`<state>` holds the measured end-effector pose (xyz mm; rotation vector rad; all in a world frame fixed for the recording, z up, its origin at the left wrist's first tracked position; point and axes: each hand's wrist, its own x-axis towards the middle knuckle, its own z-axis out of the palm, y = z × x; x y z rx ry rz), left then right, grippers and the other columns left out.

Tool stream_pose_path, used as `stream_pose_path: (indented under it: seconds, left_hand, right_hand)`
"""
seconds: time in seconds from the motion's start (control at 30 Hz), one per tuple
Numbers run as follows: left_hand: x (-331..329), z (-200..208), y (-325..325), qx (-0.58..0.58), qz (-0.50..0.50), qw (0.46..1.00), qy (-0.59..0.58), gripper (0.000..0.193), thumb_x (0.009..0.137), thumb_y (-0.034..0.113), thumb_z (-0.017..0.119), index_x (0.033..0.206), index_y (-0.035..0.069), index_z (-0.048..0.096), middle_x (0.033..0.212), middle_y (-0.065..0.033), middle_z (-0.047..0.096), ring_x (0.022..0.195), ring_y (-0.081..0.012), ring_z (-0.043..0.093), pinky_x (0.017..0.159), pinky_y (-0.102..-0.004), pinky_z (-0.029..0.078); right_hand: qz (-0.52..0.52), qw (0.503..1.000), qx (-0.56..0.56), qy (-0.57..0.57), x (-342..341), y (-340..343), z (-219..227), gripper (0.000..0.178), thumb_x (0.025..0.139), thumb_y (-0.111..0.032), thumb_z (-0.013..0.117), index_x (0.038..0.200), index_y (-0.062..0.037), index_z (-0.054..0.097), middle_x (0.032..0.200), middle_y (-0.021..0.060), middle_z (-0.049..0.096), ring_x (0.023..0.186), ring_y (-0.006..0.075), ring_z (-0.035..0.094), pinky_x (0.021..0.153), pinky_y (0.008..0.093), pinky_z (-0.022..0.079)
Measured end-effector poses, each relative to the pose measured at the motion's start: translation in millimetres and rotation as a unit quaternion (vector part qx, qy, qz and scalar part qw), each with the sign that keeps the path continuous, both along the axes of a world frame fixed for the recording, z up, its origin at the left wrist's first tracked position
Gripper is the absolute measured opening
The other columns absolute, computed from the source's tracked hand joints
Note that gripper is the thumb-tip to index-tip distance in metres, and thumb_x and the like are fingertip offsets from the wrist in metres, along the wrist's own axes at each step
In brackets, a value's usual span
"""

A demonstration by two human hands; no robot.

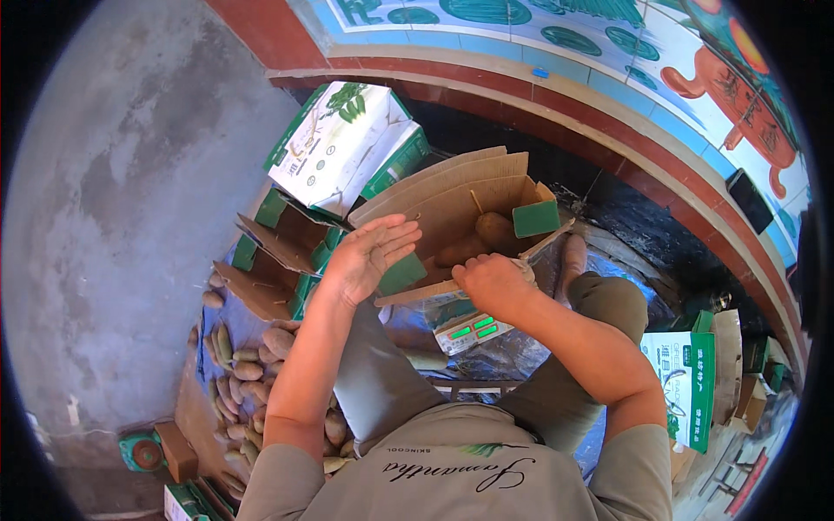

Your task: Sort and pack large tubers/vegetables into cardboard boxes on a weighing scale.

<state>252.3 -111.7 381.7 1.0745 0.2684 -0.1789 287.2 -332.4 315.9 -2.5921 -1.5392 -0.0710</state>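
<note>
In front of me an open cardboard box (443, 195), brown inside with green corner flaps, holds a few brown root vegetables (496, 231). Raised at its near left side is my left hand (375, 252), palm up, fingers stretched and nothing in it. My right hand (493, 282) is closed at the near edge of the same box, its fingers curled over the rim. Below the box, a digital scale (473, 332) shows lit green displays; the box hides most of it.
Several brown and greenish root vegetables (248, 371) lie piled on the floor at left. A white-and-green carton (339, 143) stands behind another open box (261, 282). At right is a green-and-white carton (686, 382). A tiled wall (486, 43) curves along the back.
</note>
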Motion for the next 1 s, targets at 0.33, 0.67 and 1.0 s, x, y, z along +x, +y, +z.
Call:
stream_pose_path:
  seconds: [0.33,0.67,1.0]
  left_hand:
    - [-38,39,-18,0.112,-0.025,0.986,-0.121,0.019,0.092,0.009,0.042,0.103,0.001,0.055,0.109,-0.0180,0.059,0.107,-0.0316,0.056,0.092,-0.0416,0.044]
    - [-66,124,-95,0.443,-0.100,0.680,-0.575,0.017,0.075,0.003,0.055,0.091,0.004,0.062,0.106,-0.0175,0.062,0.099,-0.0320,0.060,0.085,-0.0422,0.047]
    - [-57,113,-165,0.310,0.252,0.541,-0.740,0.041,0.058,0.022,0.064,0.090,-0.003,0.064,0.086,-0.0134,0.066,0.078,-0.0260,0.063,0.079,-0.0398,0.048]
  right_hand:
    - [-0.002,1.000,-0.016,-0.001,0,-2,2,0.010,0.074,-0.011,0.056,0.084,-0.0081,0.056,0.076,0.0078,0.062,0.074,0.0219,0.063,0.064,0.0338,0.049]
    - [0.029,0.997,0.047,0.058,5,-4,-7,0.013,0.073,-0.013,0.057,0.084,-0.0071,0.057,0.079,0.0098,0.062,0.075,0.0243,0.063,0.066,0.0354,0.049]
    - [0.015,1.000,0.026,-0.003,1,-2,1,0.008,0.073,-0.011,0.056,0.080,-0.0079,0.056,0.073,0.0089,0.061,0.071,0.0232,0.063,0.062,0.0347,0.049]
